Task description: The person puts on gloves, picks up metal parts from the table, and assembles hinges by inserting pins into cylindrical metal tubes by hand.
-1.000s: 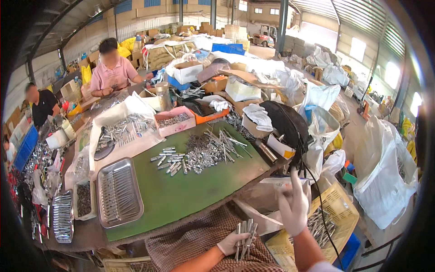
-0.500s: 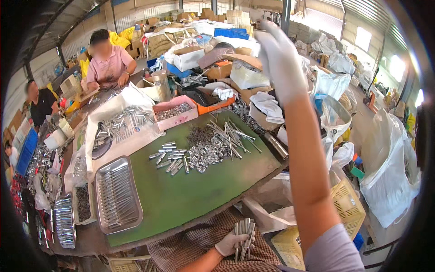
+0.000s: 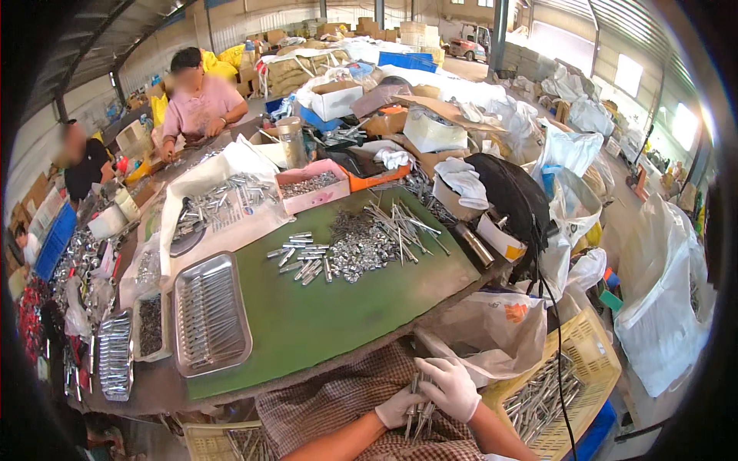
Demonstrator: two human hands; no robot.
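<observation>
Low at the front, over checked cloth [image 3: 323, 392], my left hand [image 3: 398, 409] in a white glove is closed round a bundle of shiny metal rods [image 3: 420, 419]. My right hand [image 3: 452, 388], also gloved, presses its curled fingers against the same bundle from the right and partly hides it. On the green mat [image 3: 338, 315] ahead lie short metal cylinders [image 3: 304, 256], a pile of small shiny metal pieces [image 3: 360, 255], dark small parts [image 3: 352, 223] and long thin rods [image 3: 403, 229]. A metal tray [image 3: 211, 311] holds a row of rods.
A yellow crate [image 3: 607, 361] of metal rods stands right of my hands, with a black cable [image 3: 560, 353] hanging across it. A pink box [image 3: 315, 196] of small parts borders the mat. Two co-workers sit far left; white sacks [image 3: 653, 307] stand at right.
My right hand has come down from its raised place at upper right to the rods in my left hand. The crate and a black bag, blocked before by my arm, now show.
</observation>
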